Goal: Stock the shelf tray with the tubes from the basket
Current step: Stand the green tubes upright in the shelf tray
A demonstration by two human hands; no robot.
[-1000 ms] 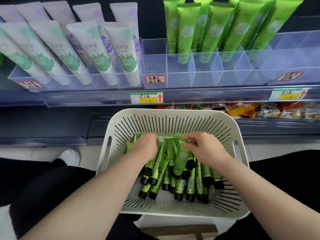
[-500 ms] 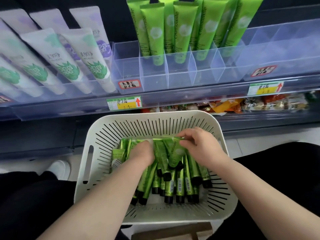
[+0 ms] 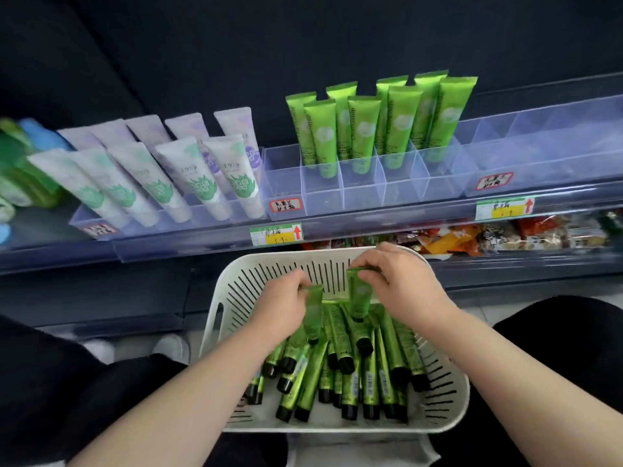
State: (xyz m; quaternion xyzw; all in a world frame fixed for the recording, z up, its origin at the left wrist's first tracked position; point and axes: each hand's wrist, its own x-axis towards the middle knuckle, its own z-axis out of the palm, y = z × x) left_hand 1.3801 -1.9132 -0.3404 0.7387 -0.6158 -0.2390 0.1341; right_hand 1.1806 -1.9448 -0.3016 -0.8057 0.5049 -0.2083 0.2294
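A white slotted basket (image 3: 236,291) rests on my lap, holding several green tubes with black caps (image 3: 350,372). My left hand (image 3: 281,305) grips one green tube (image 3: 313,315) by its crimped end, raised above the pile. My right hand (image 3: 401,284) holds a second green tube (image 3: 359,294) the same way, cap down. Above, the clear divided shelf tray (image 3: 364,187) carries several upright green tubes (image 3: 381,123) in its back and middle compartments; its leftmost compartment and the front ones stand bare.
White and lilac tubes (image 3: 188,170) fill the tray to the left. Another clear tray (image 3: 546,153) extends right. Price labels (image 3: 276,233) line the shelf edge, and snack packets (image 3: 472,235) lie on the shelf below. My dark-clothed legs flank the basket.
Both hands have closed on a tube each and lifted them off the pile. My head has tilted up, so the shelf now appears lower in view.
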